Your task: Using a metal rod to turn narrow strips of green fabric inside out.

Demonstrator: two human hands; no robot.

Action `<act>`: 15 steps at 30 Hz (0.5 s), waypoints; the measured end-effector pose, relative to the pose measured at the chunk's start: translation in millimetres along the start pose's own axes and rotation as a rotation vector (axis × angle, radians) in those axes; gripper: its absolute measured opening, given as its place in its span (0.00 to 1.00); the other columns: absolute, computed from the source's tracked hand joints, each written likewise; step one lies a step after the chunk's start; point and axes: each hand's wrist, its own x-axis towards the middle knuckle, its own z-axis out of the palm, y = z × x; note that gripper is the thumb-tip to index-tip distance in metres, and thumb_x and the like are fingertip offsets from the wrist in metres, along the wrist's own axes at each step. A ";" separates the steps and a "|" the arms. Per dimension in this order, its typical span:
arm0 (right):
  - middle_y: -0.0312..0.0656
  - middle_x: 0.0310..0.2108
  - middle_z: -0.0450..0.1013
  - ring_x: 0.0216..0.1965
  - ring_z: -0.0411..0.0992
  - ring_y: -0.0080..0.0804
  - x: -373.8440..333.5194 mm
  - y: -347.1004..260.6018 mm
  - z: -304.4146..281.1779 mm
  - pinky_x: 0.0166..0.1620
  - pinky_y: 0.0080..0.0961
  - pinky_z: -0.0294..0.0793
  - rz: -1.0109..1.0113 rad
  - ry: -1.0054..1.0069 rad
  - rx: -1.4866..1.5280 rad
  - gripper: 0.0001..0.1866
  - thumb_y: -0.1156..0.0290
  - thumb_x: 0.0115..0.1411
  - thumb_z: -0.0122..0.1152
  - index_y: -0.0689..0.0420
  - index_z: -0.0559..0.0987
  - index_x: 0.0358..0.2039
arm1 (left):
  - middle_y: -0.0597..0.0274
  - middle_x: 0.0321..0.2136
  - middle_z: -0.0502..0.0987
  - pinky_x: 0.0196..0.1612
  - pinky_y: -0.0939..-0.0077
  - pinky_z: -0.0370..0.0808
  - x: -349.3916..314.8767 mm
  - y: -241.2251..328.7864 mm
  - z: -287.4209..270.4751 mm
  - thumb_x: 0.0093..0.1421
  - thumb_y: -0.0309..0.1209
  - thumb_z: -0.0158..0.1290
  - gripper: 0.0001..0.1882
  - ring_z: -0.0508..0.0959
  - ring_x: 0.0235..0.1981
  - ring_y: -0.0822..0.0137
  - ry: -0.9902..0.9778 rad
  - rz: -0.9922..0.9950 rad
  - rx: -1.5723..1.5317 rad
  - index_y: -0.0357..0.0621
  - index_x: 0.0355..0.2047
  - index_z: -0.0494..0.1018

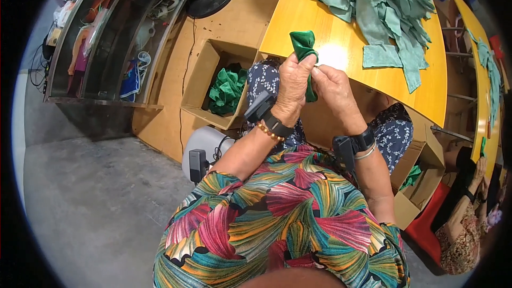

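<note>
A shiny green satin cloth [303, 42] is bunched at its middle, its upper end flaring out like half a bow. My left hand [292, 82] is closed around the gathered middle, thumb on top. Close against it, my right hand [336, 88] pinches at the same gathered spot with thumb and fingers. The cloth's lower end hangs down between the two hands. Both hands are just off the near edge of the yellow table [285, 26], above my lap. What the right fingertips pinch is partly hidden.
Pale green cloth pieces [376, 13] lie piled on the table. A cardboard box [194, 88] with crumpled green cloth [228, 90] stands at left; another box [410, 154] stands at right. Beyond it a co-worker's hand [480, 170] rests by a second yellow table [482, 101]. Shelves [101, 37] stand far left.
</note>
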 end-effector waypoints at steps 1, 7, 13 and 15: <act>0.28 0.16 0.64 0.20 0.60 0.16 1.8 -0.4 -0.6 0.22 0.19 0.61 0.019 0.001 0.066 0.14 0.68 0.59 0.49 0.63 0.72 0.21 | 0.74 0.23 0.70 0.23 0.92 0.63 -2.7 -0.7 1.7 0.55 0.31 0.53 0.07 0.67 0.22 0.83 0.029 -0.022 -0.082 0.40 0.30 0.71; 0.29 0.16 0.65 0.19 0.60 0.16 -7.7 6.7 -12.5 0.23 0.17 0.62 -0.031 -0.032 -0.199 0.14 0.67 0.59 0.48 0.63 0.72 0.22 | 0.72 0.13 0.65 0.13 0.86 0.62 -2.6 13.3 -17.0 0.57 0.35 0.50 0.13 0.61 0.10 0.80 -0.078 -0.227 -0.106 0.37 0.36 0.70; 0.31 0.15 0.66 0.18 0.61 0.16 -2.2 14.9 -1.4 0.21 0.17 0.60 0.029 -0.013 0.160 0.15 0.64 0.59 0.48 0.61 0.73 0.21 | 0.72 0.16 0.68 0.12 0.89 0.61 -8.7 -6.1 -6.7 0.55 0.35 0.52 0.14 0.63 0.11 0.82 -0.018 -0.150 -0.042 0.38 0.36 0.71; 0.31 0.15 0.65 0.18 0.61 0.16 -4.1 2.1 -1.8 0.21 0.16 0.60 0.068 -0.028 0.134 0.16 0.64 0.59 0.48 0.60 0.73 0.21 | 0.71 0.17 0.69 0.12 0.89 0.61 -10.7 0.7 -9.0 0.56 0.35 0.51 0.13 0.64 0.12 0.82 -0.033 -0.153 0.014 0.38 0.35 0.71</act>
